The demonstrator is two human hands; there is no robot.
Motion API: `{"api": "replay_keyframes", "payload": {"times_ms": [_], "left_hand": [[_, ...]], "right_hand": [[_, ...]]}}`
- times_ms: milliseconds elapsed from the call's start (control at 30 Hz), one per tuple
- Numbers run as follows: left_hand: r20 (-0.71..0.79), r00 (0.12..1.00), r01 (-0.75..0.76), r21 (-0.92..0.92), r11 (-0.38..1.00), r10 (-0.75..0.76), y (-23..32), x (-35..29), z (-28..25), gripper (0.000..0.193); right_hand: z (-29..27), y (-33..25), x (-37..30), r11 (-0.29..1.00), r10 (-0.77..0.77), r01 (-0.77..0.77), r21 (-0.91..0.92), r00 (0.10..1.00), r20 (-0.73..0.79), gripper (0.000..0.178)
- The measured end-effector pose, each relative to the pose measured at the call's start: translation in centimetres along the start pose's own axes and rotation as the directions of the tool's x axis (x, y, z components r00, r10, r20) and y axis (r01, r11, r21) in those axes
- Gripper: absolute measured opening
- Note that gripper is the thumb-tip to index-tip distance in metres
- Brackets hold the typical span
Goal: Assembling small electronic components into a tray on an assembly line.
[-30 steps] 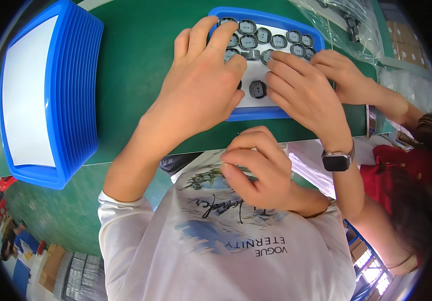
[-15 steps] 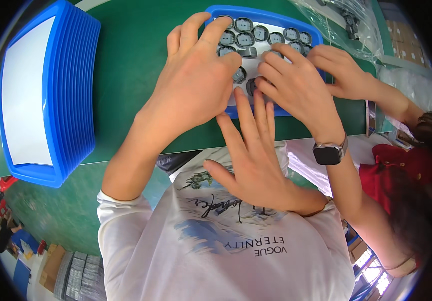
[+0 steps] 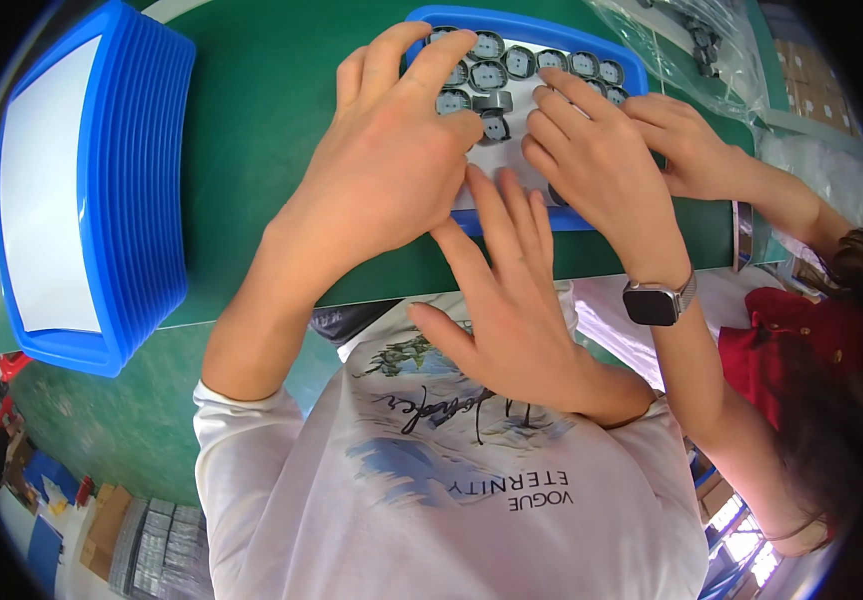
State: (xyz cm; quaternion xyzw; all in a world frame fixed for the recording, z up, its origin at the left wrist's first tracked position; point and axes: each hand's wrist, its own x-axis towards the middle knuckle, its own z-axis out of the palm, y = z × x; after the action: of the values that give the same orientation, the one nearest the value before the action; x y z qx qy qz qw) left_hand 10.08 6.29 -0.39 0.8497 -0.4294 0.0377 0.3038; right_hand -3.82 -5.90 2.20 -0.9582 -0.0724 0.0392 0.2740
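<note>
A blue tray (image 3: pixel 571 25) lined with white holds several round, dark grey plastic parts (image 3: pixel 487 75). One grey part (image 3: pixel 492 101) stands on edge among those lying flat. My left hand (image 3: pixel 381 160) arches over the tray's left side, fingers apart. Its fingertips are at the grey parts by the left rim, and I see nothing held in it. My right hand (image 3: pixel 516 320) is open with fingers spread, its fingertips at the tray's near edge. A co-worker's hand with a watch (image 3: pixel 601 170) reaches in among the parts, and the co-worker's other hand (image 3: pixel 686 150) is at the right rim.
To the left, a tall stack of blue trays (image 3: pixel 141 200) with a white liner on top lies on the green table (image 3: pixel 251 120). Clear plastic bags (image 3: pixel 671 50) with dark parts lie at the far right. A co-worker in red (image 3: pixel 781 340) is close on my right.
The flat parts in the tray's near middle have shifted: one now lies just below the on-edge part, and another shows beneath the co-worker's watch hand. My hands have barely moved.
</note>
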Motion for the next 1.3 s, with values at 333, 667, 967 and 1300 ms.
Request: {"api": "replay_keyframes", "payload": {"times_ms": [333,667,967,1300], "left_hand": [[-0.044,0.999,0.006,-0.034,0.999,-0.008,-0.6,-0.1,0.5,0.008],[-0.025,0.999,0.028,-0.053,0.998,-0.029,-1.2,0.0,0.7,0.014],[0.018,0.999,0.049,-0.097,0.994,-0.047,-1.0,0.5,-1.9,0.021],[-0.028,0.998,0.05,-0.038,0.998,-0.051,-0.8,0.6,0.4,0.029]], "right_hand": [[-0.2,0.9,0.4,0.995,-0.063,0.068,0.078,0.996,-0.067,0.065],[0.3,1.2,0.9,0.995,-0.036,0.034,0.093,0.999,0.014,0.075],[-1.1,1.8,-1.5,0.996,-0.091,0.091,0.015,0.995,0.05,0.064],[-0.8,3.5,-3.5,0.928,-0.259,0.258,0.27,0.965,-0.032,0.047]]}}
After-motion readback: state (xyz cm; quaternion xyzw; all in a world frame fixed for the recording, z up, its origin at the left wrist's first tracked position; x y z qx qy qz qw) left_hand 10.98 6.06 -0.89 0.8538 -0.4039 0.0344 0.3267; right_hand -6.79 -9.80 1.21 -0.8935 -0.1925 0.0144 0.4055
